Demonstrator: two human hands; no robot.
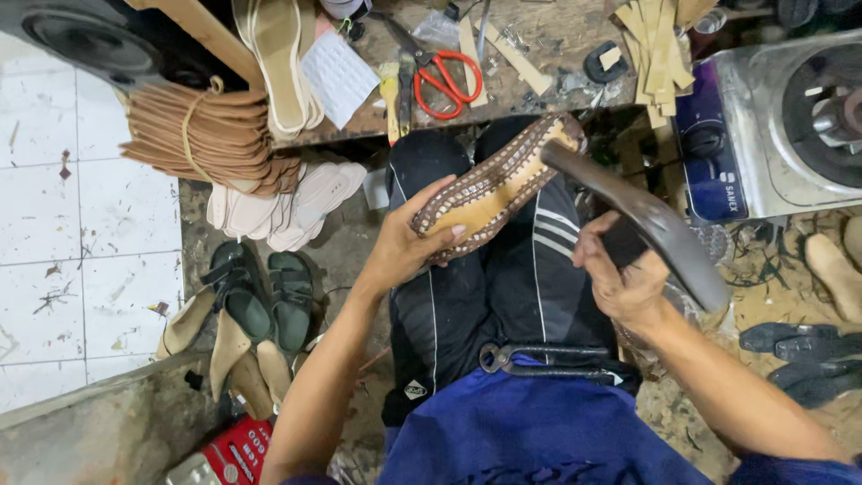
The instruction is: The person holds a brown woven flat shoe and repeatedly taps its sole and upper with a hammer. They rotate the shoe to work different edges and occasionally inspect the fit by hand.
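Here, over the lap, the left hand (404, 247) is clamped around a brown woven-edged shoe upper (494, 184) with a tan insole, its toe pointing toward the cluttered workbench (539, 36), while the right hand (620, 278) grips a dark metal tool (646, 220) — its tip resting against the shoe's far end — and black pincers (548, 359) lie on the thighs.

One head-worn camera looks steeply down, close over the lap and cluttered floor.

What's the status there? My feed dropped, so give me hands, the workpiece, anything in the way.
Left hand grips sandal sole over the lap. Right hand grips curved metal tool, tip at the sole's far end. Pliers lie on lap, clear of both.
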